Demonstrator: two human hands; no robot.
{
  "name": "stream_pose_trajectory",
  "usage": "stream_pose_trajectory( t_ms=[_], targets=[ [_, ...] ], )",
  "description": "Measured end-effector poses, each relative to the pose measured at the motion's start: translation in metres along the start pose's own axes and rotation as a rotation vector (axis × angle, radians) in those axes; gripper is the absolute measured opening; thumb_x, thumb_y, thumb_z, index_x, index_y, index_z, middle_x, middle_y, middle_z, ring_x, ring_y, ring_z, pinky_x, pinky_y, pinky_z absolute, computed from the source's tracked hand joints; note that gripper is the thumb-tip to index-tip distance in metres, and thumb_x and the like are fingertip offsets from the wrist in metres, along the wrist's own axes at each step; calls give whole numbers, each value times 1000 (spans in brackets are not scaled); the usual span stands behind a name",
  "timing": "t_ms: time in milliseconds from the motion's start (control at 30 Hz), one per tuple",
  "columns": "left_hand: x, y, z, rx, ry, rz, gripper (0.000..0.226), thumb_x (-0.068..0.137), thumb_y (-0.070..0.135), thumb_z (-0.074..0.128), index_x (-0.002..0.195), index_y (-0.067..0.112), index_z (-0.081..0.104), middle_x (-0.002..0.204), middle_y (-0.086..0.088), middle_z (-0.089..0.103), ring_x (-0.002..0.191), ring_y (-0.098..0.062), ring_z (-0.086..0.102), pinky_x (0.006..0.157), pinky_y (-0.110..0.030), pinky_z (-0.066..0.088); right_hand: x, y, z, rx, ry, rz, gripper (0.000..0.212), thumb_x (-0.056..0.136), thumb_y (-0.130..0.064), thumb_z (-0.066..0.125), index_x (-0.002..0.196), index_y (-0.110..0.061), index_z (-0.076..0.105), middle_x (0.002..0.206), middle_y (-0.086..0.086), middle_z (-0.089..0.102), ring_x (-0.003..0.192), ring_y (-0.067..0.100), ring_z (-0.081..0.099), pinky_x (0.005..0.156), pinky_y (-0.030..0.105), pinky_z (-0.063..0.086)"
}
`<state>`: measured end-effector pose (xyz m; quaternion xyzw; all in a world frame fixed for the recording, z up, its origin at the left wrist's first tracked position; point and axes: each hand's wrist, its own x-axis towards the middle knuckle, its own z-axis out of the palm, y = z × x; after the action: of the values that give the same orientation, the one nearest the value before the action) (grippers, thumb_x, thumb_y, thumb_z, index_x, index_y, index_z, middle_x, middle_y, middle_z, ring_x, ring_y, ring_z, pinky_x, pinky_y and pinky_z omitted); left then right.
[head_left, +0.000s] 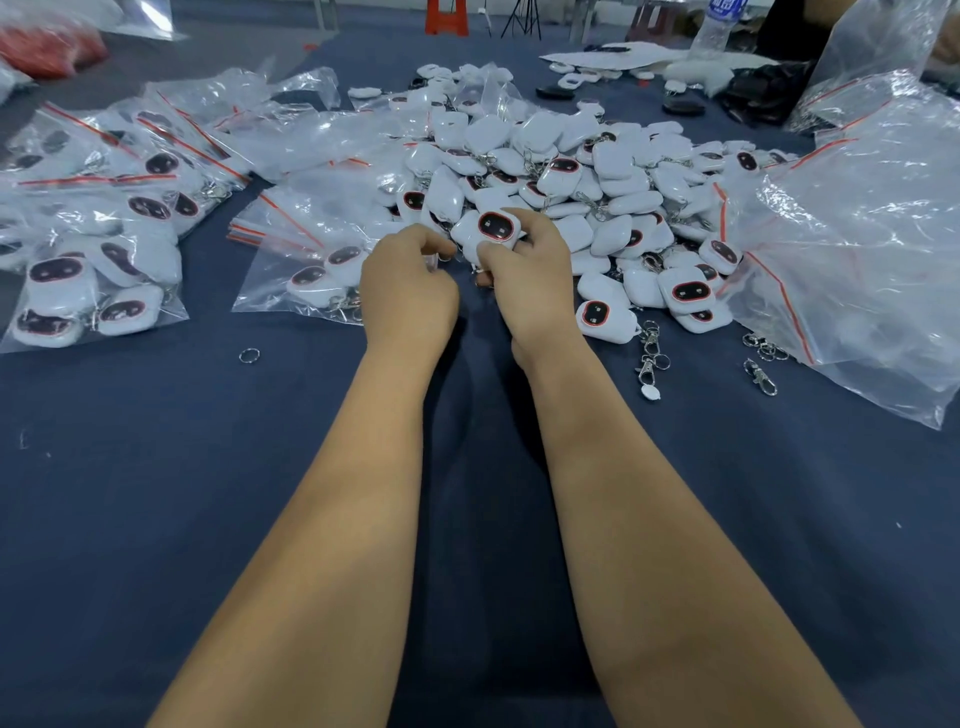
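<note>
Before the pile (571, 171), the right hand (524, 280) grips a gadget (498, 228); the left hand (410, 291) curls beside, grasp hidden. Bagging likely follows, needing a bag (270, 280).

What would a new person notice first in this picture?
The big pile of white keychain gadgets with dark faces, heaped on the blue cloth at centre right. In the middle, the right hand holds one white gadget face-up, the left hand close beside it. To the left lie clear zip bags already filled with them.
</note>
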<state>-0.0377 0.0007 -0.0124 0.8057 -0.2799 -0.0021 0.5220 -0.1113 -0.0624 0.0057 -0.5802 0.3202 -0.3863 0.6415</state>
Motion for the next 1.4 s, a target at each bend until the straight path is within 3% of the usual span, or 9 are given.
stream_pose_trajectory(
  t_ms=[100,233,367,533,633,833,1033,1233,1400],
  targets=[
    [2,2,1,-163,-2,-47,40,80,-4,46,93,25,69,90,4,69,75,-13,59,59,-17,44,1,0,0,-31,-30,16,30,87,8,50,107,-14,55,93,5,61,69,11,53,60,18,46],
    [2,5,2,-327,-43,-144,31,82,2,48,91,22,69,79,-3,68,58,-17,57,58,-29,45,2,2,2,-88,-84,0,37,86,11,48,111,-15,56,108,10,66,90,17,59,84,31,50],
    [-1,9,1,-432,-79,-203,27,81,12,51,94,23,70,57,12,63,44,-7,52,48,-19,43,1,5,3,-129,-91,-11,37,87,8,50,121,-7,58,115,16,68,102,27,65,93,41,52],
    [-3,12,1,-483,-103,-202,24,80,13,53,84,30,69,53,17,60,44,-2,50,48,-16,40,3,7,1,-120,-97,-16,33,86,7,52,110,-16,59,109,16,69,94,23,64,90,43,54],
    [-2,11,2,-475,-122,-196,24,81,13,54,87,30,70,55,17,60,46,-2,50,50,-19,41,4,9,1,-126,-95,-18,31,88,5,53,111,-15,60,108,16,69,97,27,66,89,42,55],
    [-1,10,4,-433,-150,-191,21,78,18,55,88,25,72,58,15,61,52,-7,51,55,-25,42,5,10,2,-149,-105,-46,33,84,7,53,100,-21,60,103,16,70,84,19,62,83,40,54],
    [-1,10,3,-437,-153,-192,17,83,20,55,90,25,70,65,14,64,52,-6,54,52,-23,42,6,9,3,-138,-78,-8,32,83,2,50,102,-19,64,97,9,69,82,19,61,83,42,54],
    [0,9,3,-457,-152,-211,14,86,22,57,92,21,69,73,5,66,56,-8,54,50,-22,43,4,6,3,-76,-86,9,27,89,-1,51,108,-13,65,89,0,63,77,13,58,66,25,47],
    [0,9,3,-444,-157,-215,14,86,25,57,93,21,68,79,4,67,62,-8,56,54,-23,45,3,5,3,-72,-97,-7,21,93,-3,50,106,-9,64,95,5,63,82,16,58,72,31,50]
  ],
)
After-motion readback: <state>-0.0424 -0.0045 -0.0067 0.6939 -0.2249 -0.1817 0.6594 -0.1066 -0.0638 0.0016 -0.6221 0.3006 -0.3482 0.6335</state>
